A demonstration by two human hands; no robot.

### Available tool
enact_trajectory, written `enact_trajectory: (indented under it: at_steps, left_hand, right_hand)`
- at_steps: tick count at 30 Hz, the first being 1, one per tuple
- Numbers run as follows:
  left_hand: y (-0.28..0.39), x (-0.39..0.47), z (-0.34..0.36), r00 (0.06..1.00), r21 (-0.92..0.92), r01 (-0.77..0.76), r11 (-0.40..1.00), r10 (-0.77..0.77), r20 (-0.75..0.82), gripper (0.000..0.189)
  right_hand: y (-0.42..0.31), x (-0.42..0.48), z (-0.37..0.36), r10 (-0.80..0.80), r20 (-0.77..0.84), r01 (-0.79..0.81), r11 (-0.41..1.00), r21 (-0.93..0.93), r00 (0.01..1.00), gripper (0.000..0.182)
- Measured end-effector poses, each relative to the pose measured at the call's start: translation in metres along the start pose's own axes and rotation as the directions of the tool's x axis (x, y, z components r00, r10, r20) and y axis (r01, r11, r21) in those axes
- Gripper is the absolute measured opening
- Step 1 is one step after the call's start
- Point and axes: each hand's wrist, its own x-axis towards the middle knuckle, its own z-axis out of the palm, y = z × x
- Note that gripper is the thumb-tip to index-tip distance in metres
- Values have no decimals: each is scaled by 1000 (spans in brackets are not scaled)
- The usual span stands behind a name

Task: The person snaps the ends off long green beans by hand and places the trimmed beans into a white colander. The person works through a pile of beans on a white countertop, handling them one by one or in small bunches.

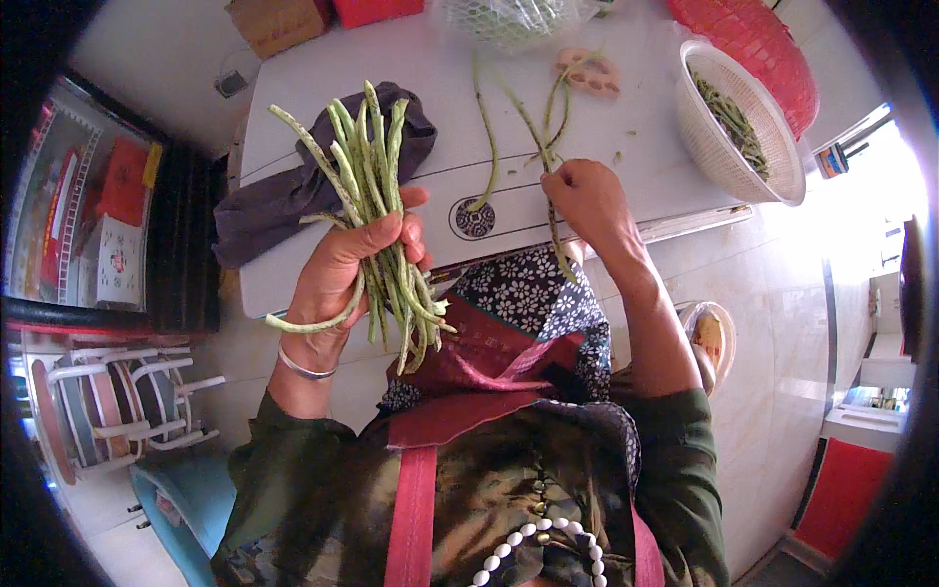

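Observation:
A bundle of long green beans (pixel 378 169) is gripped in my left hand (pixel 345 257), their ends sticking out above and below the fist. My right hand (pixel 587 194), nearly closed, pinches one long bean (pixel 552 220) that hangs past the table's near edge. A few loose long beans (pixel 488 132) lie on the white table (pixel 411 44) between and beyond my hands. At the right, a white plastic colander (pixel 741 66) leans tilted and holds many short bean pieces (pixel 726 121).
A dark cloth (pixel 271 202) lies on the table's left part. Farther back are a clear bag of green vegetables (pixel 506 22), a pinkish trivet with holes (pixel 587 73), a cardboard box (pixel 279 26) and a red basket (pixel 763 51). Stacked stools (pixel 117 403) stand at lower left.

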Motion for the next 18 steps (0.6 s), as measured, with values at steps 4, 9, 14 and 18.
enact_trajectory:
  at_steps: [4, 9, 14, 18]
  left_hand:
    - [-6, 7, -1, 1000, 51, 2, 999, -1, -29, 28]
    - [-7, 11, 18, 994, -1, 77, 997, -77, -77, 16]
    - [-11, 16, 32, 988, -10, 149, 989, -150, -27, 16]
    - [-20, 18, 42, 981, -55, 196, 979, -195, 23, 16]
  right_hand:
    - [-10, -29, -26, 87, 293, -260, 735, 626, 952, 21]
    - [-23, -59, -28, -157, 304, -159, 585, 795, 940, 22]
    - [-31, -73, -27, -243, 326, -118, 609, 785, 914, 21]
    - [-27, -78, -22, -279, 333, -72, 660, 748, 901, 18]
